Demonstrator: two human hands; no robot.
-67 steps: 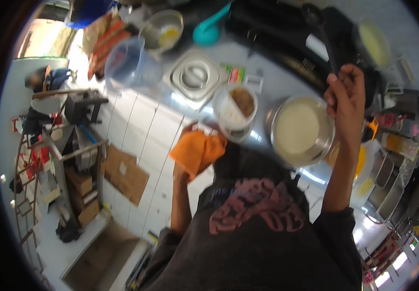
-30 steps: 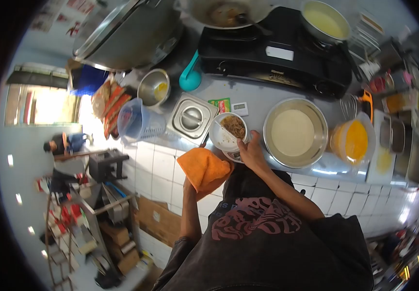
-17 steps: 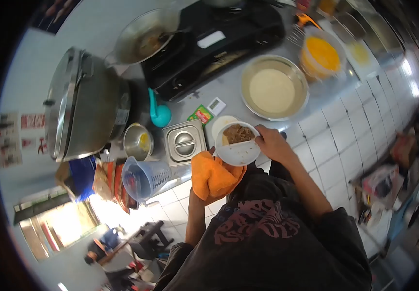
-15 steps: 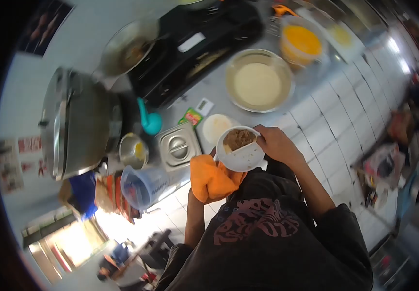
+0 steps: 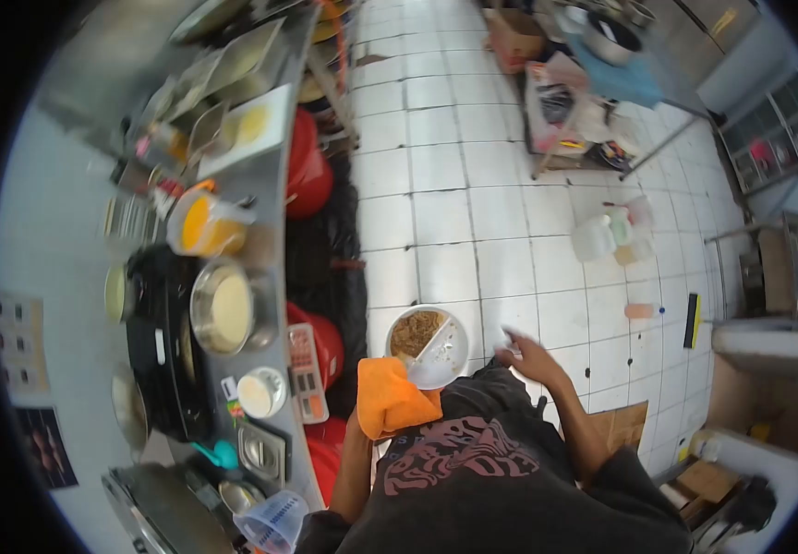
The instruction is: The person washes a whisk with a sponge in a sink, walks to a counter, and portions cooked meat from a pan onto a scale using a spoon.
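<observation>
My left hand (image 5: 359, 432) is mostly hidden by an orange cloth (image 5: 393, 402), which drapes over it against the near side of a white round bowl (image 5: 442, 361). This hand holds the bowl up in front of my body. A divider splits the bowl: brown crumbly food (image 5: 416, 333) fills the far-left part, while the other part shows only small bits. My right hand (image 5: 530, 357) is off to the right, apart from the bowl, its fingers partly stretched out with nothing visible in them.
Along the left runs a steel counter (image 5: 272, 268) with a black stove (image 5: 161, 342), a steel bowl of pale batter (image 5: 230, 309), a tub of orange liquid (image 5: 198, 224) and a lidded steel pan (image 5: 262, 451). Red tubs (image 5: 307, 175) stand below. Plastic jugs (image 5: 593, 240) sit on the tiled floor (image 5: 436, 212).
My view has swung right, from the counter toward the floor. My right hand has let go of the bowl's rim and moved right. The left still holds the bowl with the cloth.
</observation>
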